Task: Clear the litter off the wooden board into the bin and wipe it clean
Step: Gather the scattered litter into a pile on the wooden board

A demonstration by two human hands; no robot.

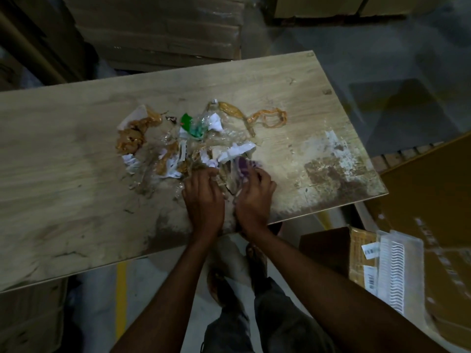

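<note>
A wide wooden board fills the middle of the view. A heap of litter lies on it: crumpled brown tape, clear plastic film, white paper scraps and a green scrap. A loose loop of brown tape trails off to the right. My left hand and my right hand lie side by side at the near edge of the heap, fingers curled into the scraps. Under my right fingertips is a purple piece. The image is blurred, so each hand's exact grip is unclear.
The board's right end is stained white and dark. An open cardboard box with labelled packets and a large flat carton stand to the right. Stacked cartons sit behind the board. My feet stand below its near edge.
</note>
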